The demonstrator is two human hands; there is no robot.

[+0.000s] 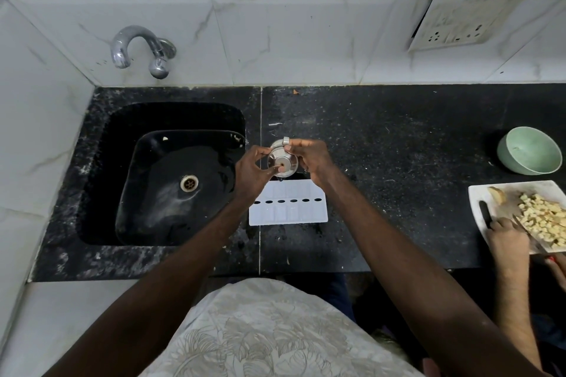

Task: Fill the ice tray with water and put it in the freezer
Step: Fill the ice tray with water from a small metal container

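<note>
A white ice tray (294, 214) lies flat on the black counter, just right of the sink, with a row of dark slots along its middle. Above its far edge I hold a small steel cup (283, 161), tipped so that its base faces me. My right hand (312, 161) grips the cup's rim from the right. My left hand (254, 173) touches the cup from the left, fingertips on its base. A drop hangs under the cup, over the tray's far edge. Whether the tray's cells hold water cannot be told.
A black sink (171, 180) with a drain lies to the left, and a chrome tap (137, 50) sits on the tiled wall above it. At far right stand a green bowl (530, 151) and a white board (481, 193) with chopped food, where another person's hand (508, 239) holds a knife.
</note>
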